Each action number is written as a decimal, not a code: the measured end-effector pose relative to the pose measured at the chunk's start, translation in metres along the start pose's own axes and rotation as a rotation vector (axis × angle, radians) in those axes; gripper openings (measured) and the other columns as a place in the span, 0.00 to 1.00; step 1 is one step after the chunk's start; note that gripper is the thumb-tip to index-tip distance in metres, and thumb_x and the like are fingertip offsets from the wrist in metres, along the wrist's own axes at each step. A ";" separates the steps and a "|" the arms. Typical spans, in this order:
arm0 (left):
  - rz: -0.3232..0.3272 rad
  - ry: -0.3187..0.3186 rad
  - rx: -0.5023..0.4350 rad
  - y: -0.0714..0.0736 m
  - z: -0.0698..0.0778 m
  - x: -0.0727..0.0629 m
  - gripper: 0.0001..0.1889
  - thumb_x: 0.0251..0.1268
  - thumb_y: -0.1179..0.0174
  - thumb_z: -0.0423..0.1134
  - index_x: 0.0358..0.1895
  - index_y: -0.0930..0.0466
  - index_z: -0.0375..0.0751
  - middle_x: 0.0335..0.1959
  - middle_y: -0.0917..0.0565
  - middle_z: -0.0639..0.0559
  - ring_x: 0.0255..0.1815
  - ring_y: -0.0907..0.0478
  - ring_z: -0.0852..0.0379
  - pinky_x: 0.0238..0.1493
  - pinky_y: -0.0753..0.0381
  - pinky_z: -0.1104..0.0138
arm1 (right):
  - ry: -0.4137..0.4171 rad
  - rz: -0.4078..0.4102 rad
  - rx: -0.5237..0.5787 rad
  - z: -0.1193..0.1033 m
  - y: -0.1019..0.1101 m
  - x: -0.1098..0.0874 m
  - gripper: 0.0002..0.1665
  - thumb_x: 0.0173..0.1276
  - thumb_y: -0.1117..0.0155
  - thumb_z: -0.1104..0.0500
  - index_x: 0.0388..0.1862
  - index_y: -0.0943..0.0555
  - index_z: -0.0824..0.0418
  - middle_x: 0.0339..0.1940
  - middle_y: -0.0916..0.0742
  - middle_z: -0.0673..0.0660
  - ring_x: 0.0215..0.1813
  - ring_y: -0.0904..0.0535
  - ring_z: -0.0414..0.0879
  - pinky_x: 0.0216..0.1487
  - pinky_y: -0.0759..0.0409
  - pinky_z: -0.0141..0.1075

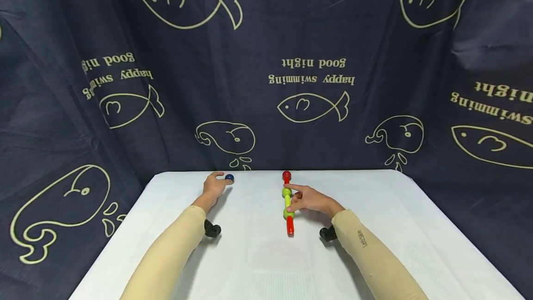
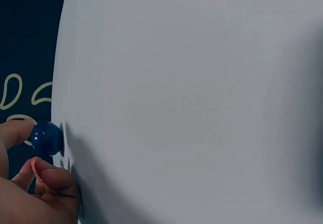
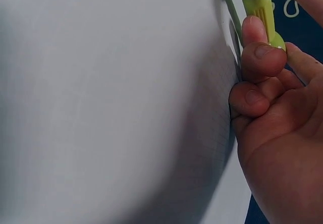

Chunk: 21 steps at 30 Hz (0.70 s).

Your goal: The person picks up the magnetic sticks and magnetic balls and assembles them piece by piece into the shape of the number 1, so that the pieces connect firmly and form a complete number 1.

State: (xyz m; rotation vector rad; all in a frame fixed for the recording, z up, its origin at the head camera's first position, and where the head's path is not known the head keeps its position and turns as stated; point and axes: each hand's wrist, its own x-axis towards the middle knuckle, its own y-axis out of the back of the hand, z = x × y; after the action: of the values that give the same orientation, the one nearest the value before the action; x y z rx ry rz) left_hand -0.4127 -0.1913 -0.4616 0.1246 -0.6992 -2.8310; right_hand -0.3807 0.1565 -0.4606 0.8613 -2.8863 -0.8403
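Note:
On the far left of the white table, my left hand pinches a small dark blue ball between thumb and index finger. The left wrist view shows that glossy blue ball beside a fingertip, the other fingers curled below. My right hand holds a toy chain of balls and rods lying lengthwise at the middle. Red ball, red rod, green ball, yellow-green rod, green ball and red rod follow one another towards me. In the right wrist view, curled fingers meet the yellow-green rod; part of it is hidden.
The white table ends at a dark blue curtain printed with fish and lettering. Black wrist-camera mounts hang under the left sleeve and the right sleeve, close above the tabletop.

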 end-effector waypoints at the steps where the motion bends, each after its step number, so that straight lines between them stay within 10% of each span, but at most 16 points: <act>1: -0.001 0.002 0.000 0.000 0.000 0.001 0.32 0.65 0.36 0.40 0.71 0.32 0.37 0.72 0.32 0.33 0.59 0.24 0.38 0.60 0.24 0.53 | 0.001 0.000 0.000 0.000 0.000 0.000 0.54 0.58 0.21 0.54 0.80 0.39 0.55 0.30 0.19 0.52 0.28 0.32 0.42 0.30 0.33 0.33; 9: -0.013 0.086 -0.062 0.001 -0.004 0.011 0.31 0.64 0.33 0.39 0.70 0.28 0.41 0.56 0.22 0.37 0.15 0.38 0.61 0.20 0.33 0.68 | -0.007 -0.007 0.015 0.001 -0.001 0.000 0.55 0.58 0.21 0.54 0.80 0.40 0.53 0.30 0.19 0.51 0.27 0.32 0.41 0.30 0.34 0.32; 21: -0.025 0.106 -0.040 -0.005 -0.005 0.022 0.30 0.61 0.32 0.41 0.68 0.25 0.42 0.56 0.20 0.37 0.13 0.40 0.63 0.16 0.35 0.70 | -0.012 0.004 0.027 0.004 0.000 -0.001 0.56 0.57 0.20 0.52 0.80 0.39 0.51 0.31 0.18 0.51 0.28 0.32 0.41 0.31 0.33 0.33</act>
State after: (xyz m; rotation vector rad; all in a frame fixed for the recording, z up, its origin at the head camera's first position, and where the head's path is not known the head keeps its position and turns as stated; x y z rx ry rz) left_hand -0.4347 -0.1947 -0.4694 0.2763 -0.6221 -2.8353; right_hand -0.3810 0.1591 -0.4637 0.8554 -2.9146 -0.8110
